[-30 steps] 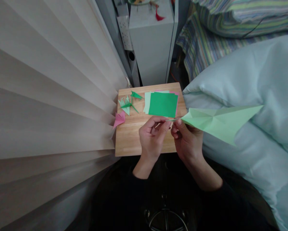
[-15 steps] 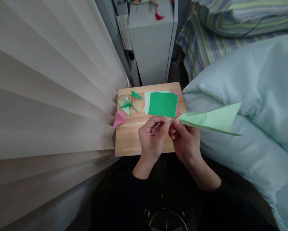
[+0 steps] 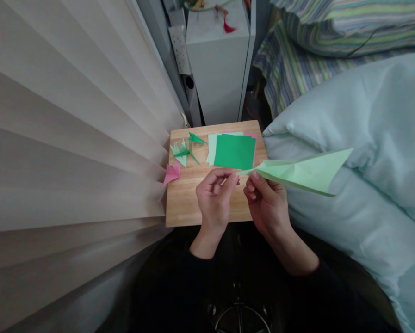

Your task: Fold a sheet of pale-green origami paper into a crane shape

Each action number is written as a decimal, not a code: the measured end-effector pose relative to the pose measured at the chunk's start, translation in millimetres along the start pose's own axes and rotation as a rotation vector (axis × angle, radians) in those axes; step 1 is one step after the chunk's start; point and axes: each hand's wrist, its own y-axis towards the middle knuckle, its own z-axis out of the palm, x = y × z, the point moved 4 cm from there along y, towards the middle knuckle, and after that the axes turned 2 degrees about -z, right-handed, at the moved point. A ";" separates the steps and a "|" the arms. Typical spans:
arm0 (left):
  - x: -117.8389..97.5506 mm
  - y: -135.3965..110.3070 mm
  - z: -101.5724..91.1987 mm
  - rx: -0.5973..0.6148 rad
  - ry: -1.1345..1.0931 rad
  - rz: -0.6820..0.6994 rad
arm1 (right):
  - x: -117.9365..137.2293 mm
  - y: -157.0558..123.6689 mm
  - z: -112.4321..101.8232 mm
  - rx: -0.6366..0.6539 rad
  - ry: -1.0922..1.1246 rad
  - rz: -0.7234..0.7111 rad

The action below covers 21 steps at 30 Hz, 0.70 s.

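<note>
Now farther left — the left hand (image 3: pixel 214 196) pinches pale-green paper (image 3: pixel 306 173).

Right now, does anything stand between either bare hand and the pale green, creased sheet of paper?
Nothing visible does: the right hand grips the pale green, creased paper sheet directly, and the left hand pinches its narrow tip. The flat, green-topped paper stack lies beyond both hands on the wooden tabletop, not between.

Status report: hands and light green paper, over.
Left hand pinching narrow tip, right hand gripping alongside. Light green paper creased. Sheet stack just beyond, nothing visibly blocking.
</note>
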 end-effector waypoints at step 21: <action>13.2 -3.1 6.3 0.084 -0.097 -0.128 | -5.4 -2.6 0.5 0.008 -0.001 0.021</action>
